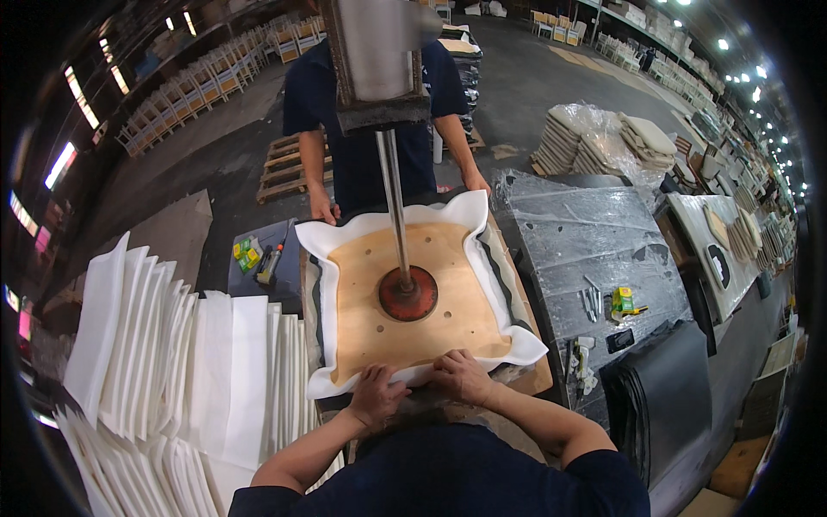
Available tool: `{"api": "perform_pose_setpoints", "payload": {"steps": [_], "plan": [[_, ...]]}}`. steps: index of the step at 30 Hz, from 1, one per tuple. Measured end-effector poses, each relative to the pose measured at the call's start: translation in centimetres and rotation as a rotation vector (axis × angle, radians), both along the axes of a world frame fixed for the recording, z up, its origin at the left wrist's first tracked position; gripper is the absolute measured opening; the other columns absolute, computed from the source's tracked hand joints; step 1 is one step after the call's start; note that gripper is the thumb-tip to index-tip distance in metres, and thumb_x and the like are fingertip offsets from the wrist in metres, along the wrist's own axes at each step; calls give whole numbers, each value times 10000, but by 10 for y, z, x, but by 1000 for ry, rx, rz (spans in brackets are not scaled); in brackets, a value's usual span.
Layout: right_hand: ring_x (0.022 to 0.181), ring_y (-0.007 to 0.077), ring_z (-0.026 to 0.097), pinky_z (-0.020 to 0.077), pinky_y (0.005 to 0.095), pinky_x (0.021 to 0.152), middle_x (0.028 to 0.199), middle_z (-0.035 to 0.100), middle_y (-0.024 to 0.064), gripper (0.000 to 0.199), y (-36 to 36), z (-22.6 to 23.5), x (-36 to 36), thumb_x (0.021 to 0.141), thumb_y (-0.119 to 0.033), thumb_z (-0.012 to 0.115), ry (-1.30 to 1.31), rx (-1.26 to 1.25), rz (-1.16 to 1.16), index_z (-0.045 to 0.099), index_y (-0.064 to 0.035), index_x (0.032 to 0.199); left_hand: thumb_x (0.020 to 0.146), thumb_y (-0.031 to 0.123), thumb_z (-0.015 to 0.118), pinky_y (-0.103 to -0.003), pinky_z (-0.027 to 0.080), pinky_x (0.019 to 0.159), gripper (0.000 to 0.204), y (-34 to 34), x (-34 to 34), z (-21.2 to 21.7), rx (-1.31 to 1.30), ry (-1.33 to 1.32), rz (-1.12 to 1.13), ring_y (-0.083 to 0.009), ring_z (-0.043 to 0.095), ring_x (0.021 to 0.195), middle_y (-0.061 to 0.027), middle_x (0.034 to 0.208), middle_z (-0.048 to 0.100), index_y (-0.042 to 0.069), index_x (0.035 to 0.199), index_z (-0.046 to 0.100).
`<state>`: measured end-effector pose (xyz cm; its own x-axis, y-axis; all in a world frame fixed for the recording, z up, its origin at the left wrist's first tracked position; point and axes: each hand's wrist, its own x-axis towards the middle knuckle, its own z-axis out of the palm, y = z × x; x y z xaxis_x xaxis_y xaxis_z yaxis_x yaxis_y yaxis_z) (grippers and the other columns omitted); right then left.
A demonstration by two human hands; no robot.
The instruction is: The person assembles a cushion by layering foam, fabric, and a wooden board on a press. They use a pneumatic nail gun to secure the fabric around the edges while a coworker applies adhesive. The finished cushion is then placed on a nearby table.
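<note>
A square plywood seat board with several drilled holes lies on a white foam sheet, whose corners curl up around it. Dark upholstery material shows under the foam along the sides. The round red disc of an upright press rod rests on the board's middle. At the near edge, my left hand has its fingers bent over the foam rim. My right hand pinches the same rim a little to the right. What lies under my fingers is partly hidden.
A co-worker stands opposite, hands at the far edge. Stacked white foam sheets stand at left. The plastic-wrapped table at right bears a green-yellow box, a phone and black sheets. Tools lie far left.
</note>
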<state>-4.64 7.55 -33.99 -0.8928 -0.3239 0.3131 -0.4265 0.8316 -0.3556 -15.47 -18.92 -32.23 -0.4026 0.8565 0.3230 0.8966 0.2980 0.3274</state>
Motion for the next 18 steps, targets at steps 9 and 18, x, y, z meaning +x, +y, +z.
{"api": "perform_pose_setpoints", "payload": {"steps": [9,18], "plan": [[1169,269,593,463,444,1023,1198,650,25,291,-7,4,-1,867,-269,740,-27,47,4,736,-189,1147,931,309,783,-510,453,1028,203,-7,0,6,-42,28,4,-367,581,1154,-136,1201,609,116,933,723],[1183,268,590,440,466,1050,1214,639,14,300,-9,5,-2,852,-297,785,34,-8,29,766,-194,1133,932,324,785,-518,450,1040,223,-11,-4,10,29,43,-22,-354,580,1175,-126,1205,601,116,911,708]]}}
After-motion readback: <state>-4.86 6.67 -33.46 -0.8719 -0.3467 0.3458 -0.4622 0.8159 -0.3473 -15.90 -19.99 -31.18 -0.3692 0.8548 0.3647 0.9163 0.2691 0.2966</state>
